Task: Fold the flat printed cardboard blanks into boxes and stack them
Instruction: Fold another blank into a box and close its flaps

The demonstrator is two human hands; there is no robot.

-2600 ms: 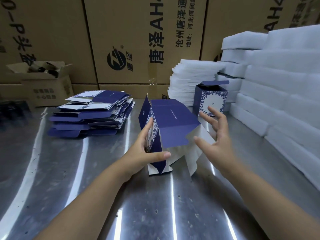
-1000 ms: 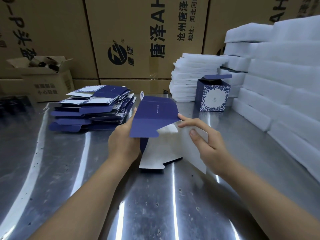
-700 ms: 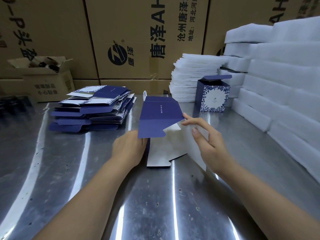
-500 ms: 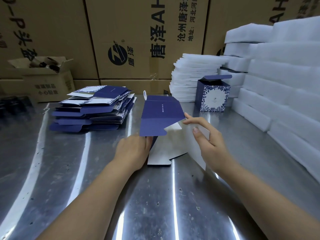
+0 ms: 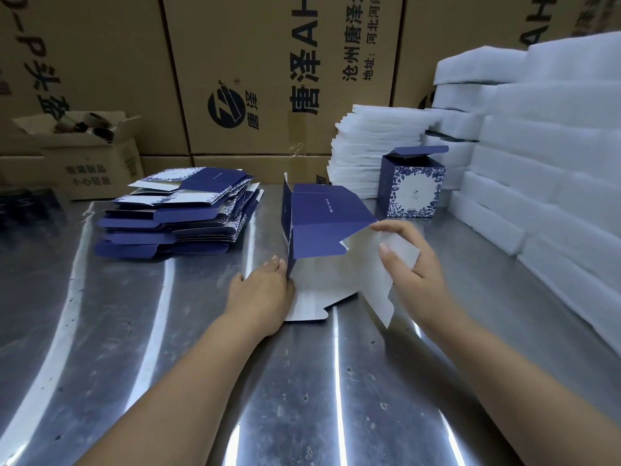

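Hiding left hand [image 5: 260,292] fingers [image 5: 274,264] partly, half-folded box [image 5: 322,223]; right hand [image 5: 413,274] pinches flap [image 5: 366,277]
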